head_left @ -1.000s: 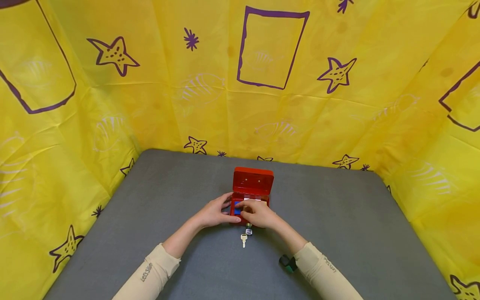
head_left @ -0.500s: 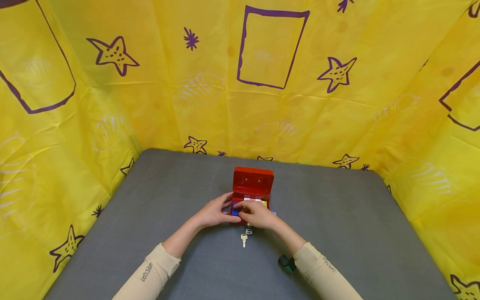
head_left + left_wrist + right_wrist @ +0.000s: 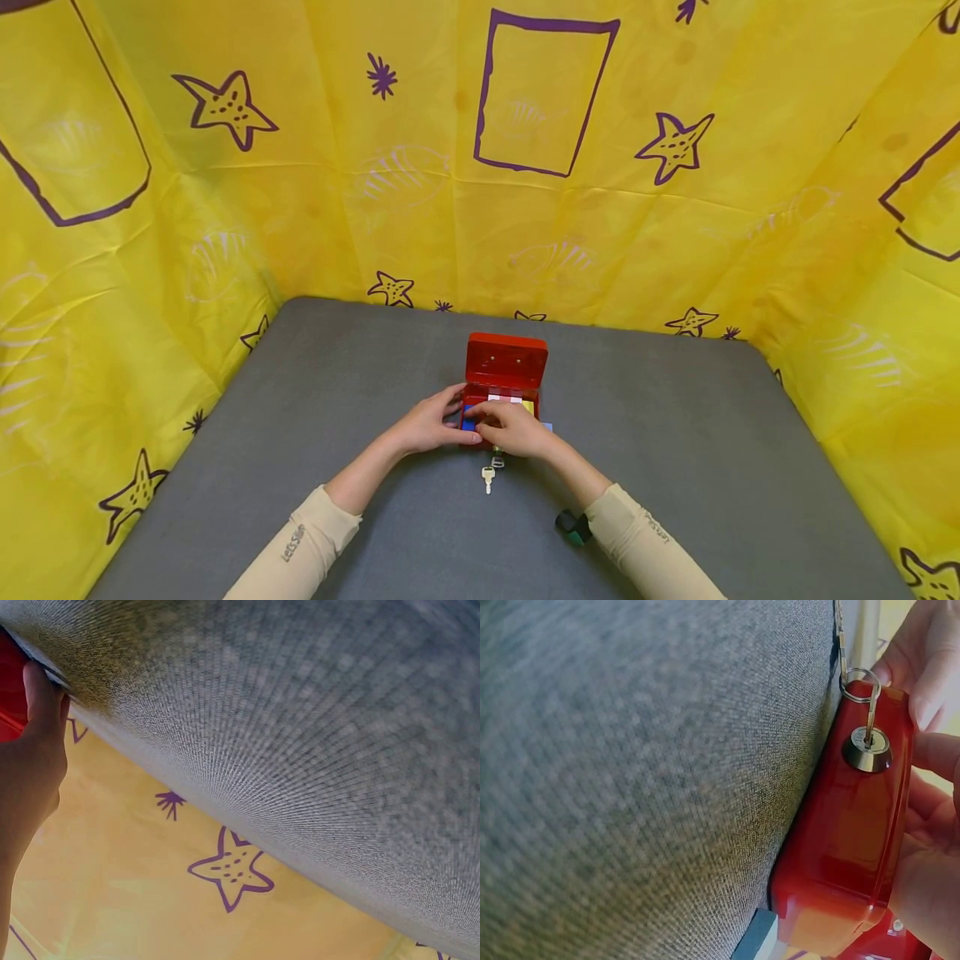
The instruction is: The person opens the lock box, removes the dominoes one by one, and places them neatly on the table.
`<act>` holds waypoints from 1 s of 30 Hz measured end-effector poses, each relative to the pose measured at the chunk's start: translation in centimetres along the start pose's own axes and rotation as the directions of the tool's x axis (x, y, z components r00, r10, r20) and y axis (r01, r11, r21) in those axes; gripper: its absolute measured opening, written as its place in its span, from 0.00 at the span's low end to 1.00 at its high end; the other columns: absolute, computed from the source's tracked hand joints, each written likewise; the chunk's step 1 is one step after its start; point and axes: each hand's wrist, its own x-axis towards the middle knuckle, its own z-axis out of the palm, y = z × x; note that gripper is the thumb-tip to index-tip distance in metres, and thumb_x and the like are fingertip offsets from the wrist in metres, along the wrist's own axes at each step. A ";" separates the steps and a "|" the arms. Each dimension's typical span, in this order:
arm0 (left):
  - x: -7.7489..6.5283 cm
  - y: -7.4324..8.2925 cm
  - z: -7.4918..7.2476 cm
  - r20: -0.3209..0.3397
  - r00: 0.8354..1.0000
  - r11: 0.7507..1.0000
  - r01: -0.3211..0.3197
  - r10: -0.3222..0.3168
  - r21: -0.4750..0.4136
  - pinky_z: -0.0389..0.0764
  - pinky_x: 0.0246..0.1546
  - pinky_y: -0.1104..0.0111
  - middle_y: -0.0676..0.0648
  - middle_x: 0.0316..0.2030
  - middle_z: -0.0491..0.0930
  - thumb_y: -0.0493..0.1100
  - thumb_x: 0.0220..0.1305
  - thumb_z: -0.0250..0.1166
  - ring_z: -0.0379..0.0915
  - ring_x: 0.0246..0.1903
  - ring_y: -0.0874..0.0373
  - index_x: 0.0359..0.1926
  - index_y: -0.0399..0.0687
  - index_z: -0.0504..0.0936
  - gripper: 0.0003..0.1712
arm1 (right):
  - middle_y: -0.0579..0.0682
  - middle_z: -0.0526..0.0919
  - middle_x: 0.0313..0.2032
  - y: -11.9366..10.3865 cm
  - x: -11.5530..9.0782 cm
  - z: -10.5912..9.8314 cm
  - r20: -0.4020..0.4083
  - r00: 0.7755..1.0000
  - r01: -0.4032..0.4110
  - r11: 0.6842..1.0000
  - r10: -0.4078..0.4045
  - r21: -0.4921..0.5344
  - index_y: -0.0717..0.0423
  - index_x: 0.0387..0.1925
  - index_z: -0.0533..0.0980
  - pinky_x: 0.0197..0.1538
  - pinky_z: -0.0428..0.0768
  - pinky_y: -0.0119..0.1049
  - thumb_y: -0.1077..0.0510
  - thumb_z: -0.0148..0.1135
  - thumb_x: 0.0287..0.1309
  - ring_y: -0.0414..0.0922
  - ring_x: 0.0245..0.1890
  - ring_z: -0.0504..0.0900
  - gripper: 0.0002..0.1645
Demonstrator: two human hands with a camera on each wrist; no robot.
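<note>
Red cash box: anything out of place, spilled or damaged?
One oddity: a small light-blue piece sits outside the red cash box, by its right end, while the blue piece and yellow piece are inside. Can't tell if it touches the box. No spill or damage visible.

My glossy red, round-cornered rectangular box (image 3: 836, 840) sits open on the grey worktop (image 3: 675, 450), lid raised at the back. One metal key (image 3: 870, 720) is in its front lock; a second (image 3: 488, 478) shares the ring. A blue piece (image 3: 468, 418) lies inside, at left.
</note>
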 end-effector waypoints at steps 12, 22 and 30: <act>0.1 -0.1 0.0 0.005 1.000 1.000 -0.003 0.003 -0.015 0.74 0.58 0.56 0.38 0.70 0.60 0.53 0.52 0.76 0.64 0.65 0.44 0.73 0.39 0.56 0.55 | 0.54 0.84 0.44 0.2 0.2 0.0 -0.010 1.000 -0.001 1.000 0.001 0.004 0.60 0.54 0.78 0.41 0.80 0.33 0.62 0.59 0.62 0.43 0.36 0.80 0.18; 0.0 0.0 0.0 0.008 1.000 1.000 0.001 -0.001 -0.028 0.74 0.57 0.56 0.37 0.70 0.60 0.52 0.52 0.76 0.64 0.65 0.43 0.73 0.38 0.56 0.55 | 0.57 0.83 0.46 0.4 0.3 0.0 -0.041 0.998 0.043 0.999 -0.044 -0.014 0.64 0.52 0.78 0.44 0.82 0.36 0.65 0.60 0.60 0.46 0.38 0.83 0.18; -0.1 0.0 0.0 0.001 1.000 1.000 0.006 -0.006 -0.024 0.74 0.57 0.56 0.38 0.70 0.60 0.53 0.52 0.75 0.65 0.65 0.43 0.73 0.40 0.56 0.55 | 0.56 0.83 0.45 0.7 0.5 0.1 -0.065 0.996 0.051 0.996 -0.056 -0.076 0.64 0.54 0.77 0.47 0.82 0.42 0.65 0.65 0.57 0.48 0.40 0.82 0.21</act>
